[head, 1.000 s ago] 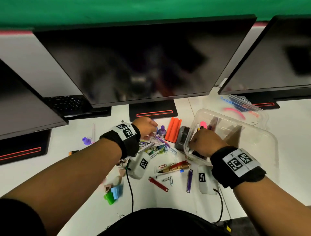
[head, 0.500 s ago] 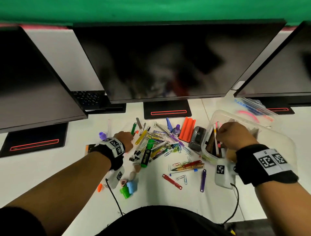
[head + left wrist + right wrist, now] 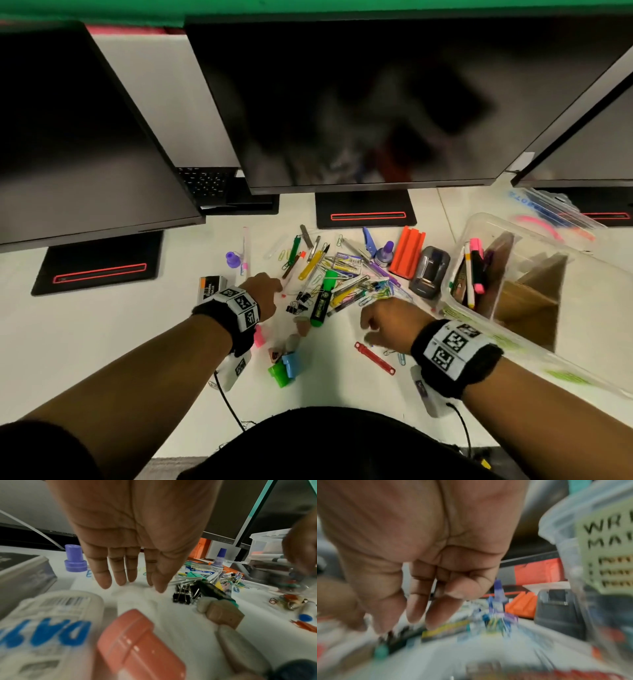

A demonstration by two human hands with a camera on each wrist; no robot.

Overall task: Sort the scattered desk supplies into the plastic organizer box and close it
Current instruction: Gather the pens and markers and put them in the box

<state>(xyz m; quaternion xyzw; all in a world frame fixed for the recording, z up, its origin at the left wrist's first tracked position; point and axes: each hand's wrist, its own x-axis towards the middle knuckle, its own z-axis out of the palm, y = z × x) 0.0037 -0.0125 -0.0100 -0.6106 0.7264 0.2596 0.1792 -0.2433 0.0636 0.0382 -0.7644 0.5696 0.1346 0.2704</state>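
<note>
**Both hands above the scattered supplies; organizer box open at right**

Nearest the person, a green and blue sharpener pair (image 3: pixel 286 368) and a red clip bar (image 3: pixel 374 358) lie on the white desk (image 3: pixel 102 342). The left hand (image 3: pixel 265 294) hovers palm down, fingers (image 3: pixel 120 573) straight, slightly spread and holding nothing, just beside the black binder clips (image 3: pixel 181 597). The right hand (image 3: pixel 385 320) hangs over the pile's near edge, fingers (image 3: pixel 418 605) loosely curled and empty; its wrist view is blurred. Beyond lie a green highlighter (image 3: pixel 322 301), a purple ink bottle (image 3: pixel 383 254) and an orange holder (image 3: pixel 407 251). The clear organizer box (image 3: pixel 582 329), lid off, sits at right holding upright markers (image 3: pixel 476 270). Dark monitors (image 3: pixel 359 102) stand behind.
</note>
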